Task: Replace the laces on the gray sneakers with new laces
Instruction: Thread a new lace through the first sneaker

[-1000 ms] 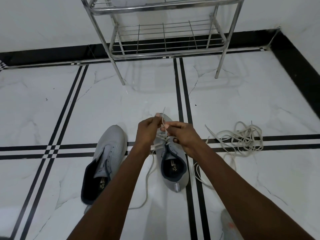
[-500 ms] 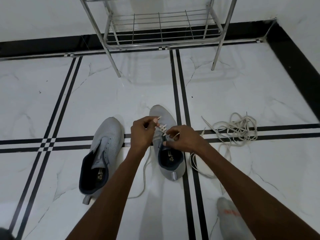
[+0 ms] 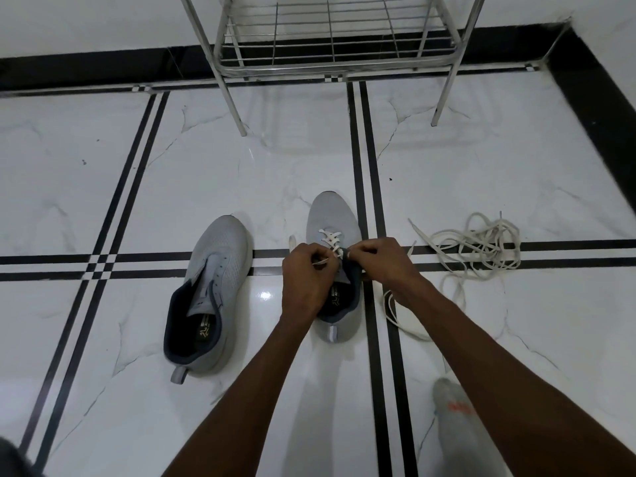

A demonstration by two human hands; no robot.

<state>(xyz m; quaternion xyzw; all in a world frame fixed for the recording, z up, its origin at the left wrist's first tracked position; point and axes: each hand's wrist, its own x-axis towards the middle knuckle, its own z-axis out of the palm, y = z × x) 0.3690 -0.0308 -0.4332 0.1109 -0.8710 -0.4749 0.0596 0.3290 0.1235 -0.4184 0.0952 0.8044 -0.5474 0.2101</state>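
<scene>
Two gray sneakers stand on the white marble floor. The left sneaker [image 3: 213, 287] has no lace and its tongue is loose. The right sneaker [image 3: 332, 218] carries a white lace [image 3: 329, 236] crossed through its front eyelets. My left hand [image 3: 304, 275] pinches one end of that lace over the shoe's middle. My right hand [image 3: 377, 261] pinches the other end at the right eyelet row. Both hands hide the shoe's tongue and upper eyelets.
A tangle of loose white laces [image 3: 478, 249] lies on the floor to the right, with a strand trailing beside the right sneaker. A steel wire shoe rack [image 3: 330, 46] stands against the far wall. My socked foot [image 3: 454, 411] shows at the bottom right.
Both hands have come down from above the toe to the middle of the right sneaker, still holding the lace ends. The crossed lace at the front eyelets now shows.
</scene>
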